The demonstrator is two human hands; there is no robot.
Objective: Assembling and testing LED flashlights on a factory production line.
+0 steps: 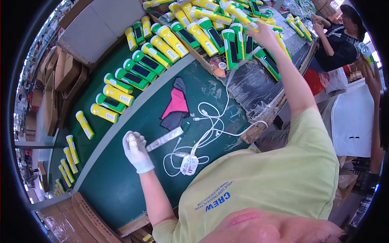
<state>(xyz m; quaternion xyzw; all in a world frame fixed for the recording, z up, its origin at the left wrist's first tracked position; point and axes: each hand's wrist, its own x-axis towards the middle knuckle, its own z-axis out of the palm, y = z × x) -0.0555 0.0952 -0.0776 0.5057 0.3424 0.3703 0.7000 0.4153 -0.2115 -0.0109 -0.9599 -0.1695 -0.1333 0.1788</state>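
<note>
My left hand, in a white glove, hovers over the green tabletop with its fingers curled in; whether anything is inside them is hidden. A silvery wrapped strip lies beside it. Stretched out to the far right, my right hand grips the lower end of a yellow flashlight above a heap of others. Below that hand, a green flashlight with a dark solar panel lies among several yellow and green ones on a dark, worn board.
A curved row of flashlights runs along the green belt behind a grey rail. White cables with a power strip and a pink-grey cloth lie on the table. At far right, a co-worker sits with hands raised. Cardboard boxes stand left.
</note>
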